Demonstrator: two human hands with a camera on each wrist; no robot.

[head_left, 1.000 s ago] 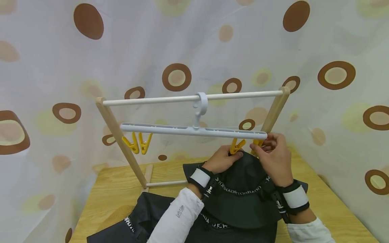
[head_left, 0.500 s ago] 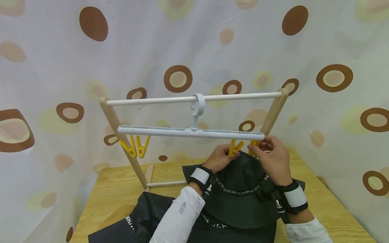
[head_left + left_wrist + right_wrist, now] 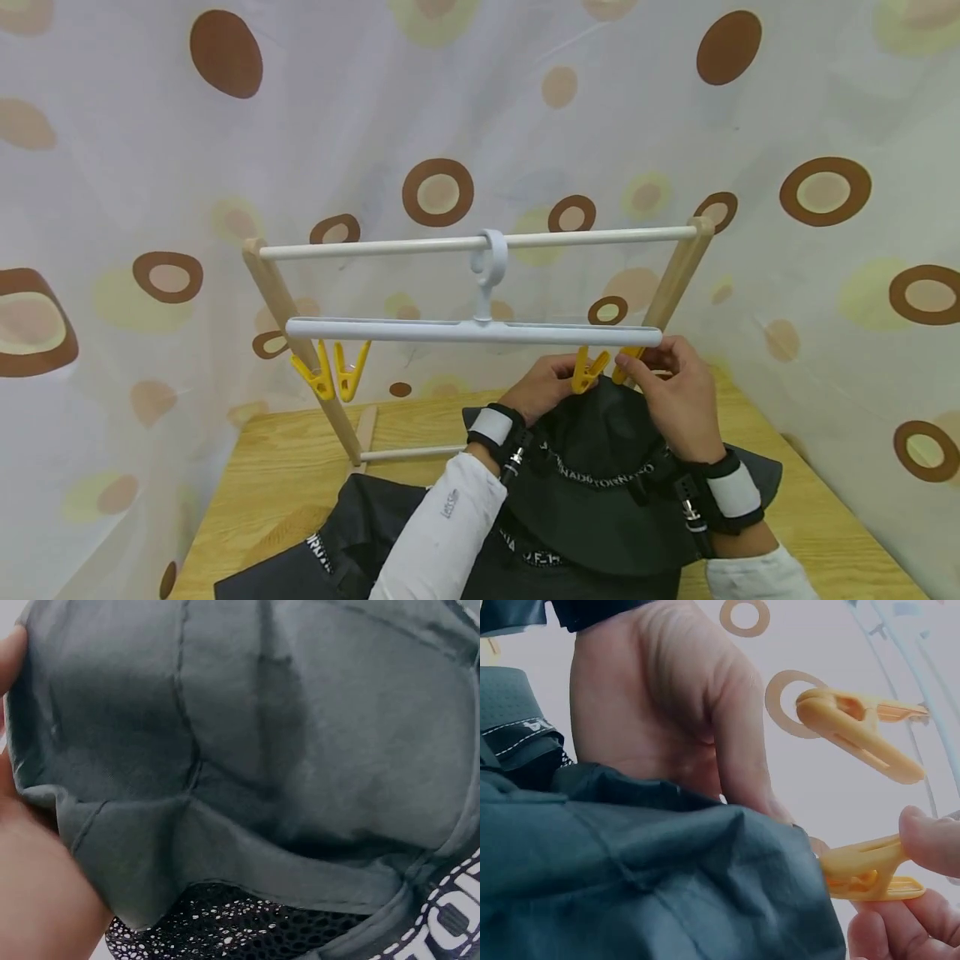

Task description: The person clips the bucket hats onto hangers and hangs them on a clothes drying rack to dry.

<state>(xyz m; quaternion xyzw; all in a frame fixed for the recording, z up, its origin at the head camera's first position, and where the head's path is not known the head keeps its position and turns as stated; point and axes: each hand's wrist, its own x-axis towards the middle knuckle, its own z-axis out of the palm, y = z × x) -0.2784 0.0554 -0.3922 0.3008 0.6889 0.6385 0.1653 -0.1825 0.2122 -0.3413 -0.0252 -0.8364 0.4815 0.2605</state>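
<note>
A dark bucket hat (image 3: 600, 521) with a lettered band hangs from my left hand (image 3: 538, 387), which pinches the top of its crown. In the left wrist view the crown cloth (image 3: 247, 727) fills most of the picture. My right hand (image 3: 678, 400) pinches a yellow clothespin (image 3: 866, 866) under the right end of the white hanger (image 3: 480, 332). One end of that clothespin meets the hat's edge in the right wrist view; whether it bites the cloth I cannot tell. A second yellow clothespin (image 3: 588, 369) hangs just left of it, beside the left hand.
The hanger hooks over the white rod (image 3: 375, 247) of a wooden rack (image 3: 303, 354). Two more yellow clothespins (image 3: 330, 371) hang at its left end. Another dark hat (image 3: 360, 533) lies on the wooden table (image 3: 262, 467), with more dark lettered cloth (image 3: 570, 583) below the held hat.
The hanger has turned slightly, its slotted top now less visible, and its left end sits lower. The held hat's brim has shifted a little to the right. Both hands keep their holds.
</note>
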